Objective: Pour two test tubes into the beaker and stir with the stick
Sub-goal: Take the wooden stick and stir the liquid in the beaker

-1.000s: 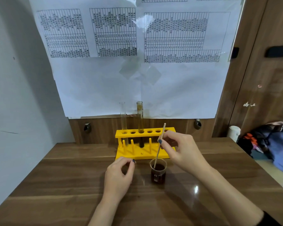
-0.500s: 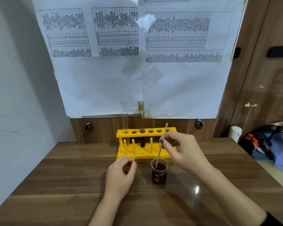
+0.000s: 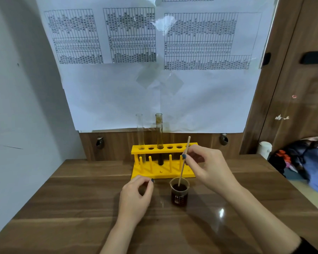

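Note:
A small glass beaker (image 3: 179, 194) with dark brown liquid stands on the wooden table (image 3: 81, 208). My right hand (image 3: 207, 165) pinches a thin wooden stick (image 3: 182, 167) whose lower end dips into the liquid. My left hand (image 3: 136, 197) rests on the table left of the beaker, fingers loosely curled, holding nothing. Behind the beaker stands a yellow rack (image 3: 163, 162) with two upright test tubes: a clear one (image 3: 140, 132) at the left and a brown-stained one (image 3: 159, 132) beside it.
Large printed sheets (image 3: 154, 70) hang on the wall behind the rack. A wooden door (image 3: 292, 88) is at the right. Clothes (image 3: 304, 162) and a white container (image 3: 265, 149) lie beyond the table's right edge.
The stick's tip has shifted slightly inside the beaker as my right hand moves it. My left hand stays in place beside the beaker.

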`<state>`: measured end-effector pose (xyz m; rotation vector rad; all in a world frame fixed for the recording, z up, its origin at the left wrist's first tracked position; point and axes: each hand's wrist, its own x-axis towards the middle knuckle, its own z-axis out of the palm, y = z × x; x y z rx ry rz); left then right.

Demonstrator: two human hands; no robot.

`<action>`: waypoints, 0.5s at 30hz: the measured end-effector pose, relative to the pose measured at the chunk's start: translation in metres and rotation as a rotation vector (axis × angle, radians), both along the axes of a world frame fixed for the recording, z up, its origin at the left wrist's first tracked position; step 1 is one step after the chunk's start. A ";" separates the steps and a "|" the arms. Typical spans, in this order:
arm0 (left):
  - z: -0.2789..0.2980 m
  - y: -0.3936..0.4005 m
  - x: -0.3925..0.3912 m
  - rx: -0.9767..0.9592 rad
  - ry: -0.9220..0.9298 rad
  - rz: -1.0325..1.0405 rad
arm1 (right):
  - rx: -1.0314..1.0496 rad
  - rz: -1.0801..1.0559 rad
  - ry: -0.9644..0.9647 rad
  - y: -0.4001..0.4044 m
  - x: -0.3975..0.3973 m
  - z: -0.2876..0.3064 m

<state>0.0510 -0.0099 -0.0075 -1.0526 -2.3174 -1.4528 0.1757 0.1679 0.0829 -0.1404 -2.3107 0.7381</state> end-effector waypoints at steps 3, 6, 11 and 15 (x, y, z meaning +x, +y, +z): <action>0.000 0.000 0.000 -0.003 -0.006 0.001 | -0.005 -0.045 0.017 0.006 0.001 0.000; 0.000 0.000 0.000 -0.004 -0.003 0.000 | -0.006 0.001 -0.012 0.004 0.002 0.000; 0.001 0.000 0.000 -0.009 -0.005 0.010 | -0.033 0.063 -0.017 0.002 -0.003 0.000; 0.001 0.000 0.000 -0.014 -0.010 0.004 | -0.014 0.023 -0.010 0.006 -0.002 0.001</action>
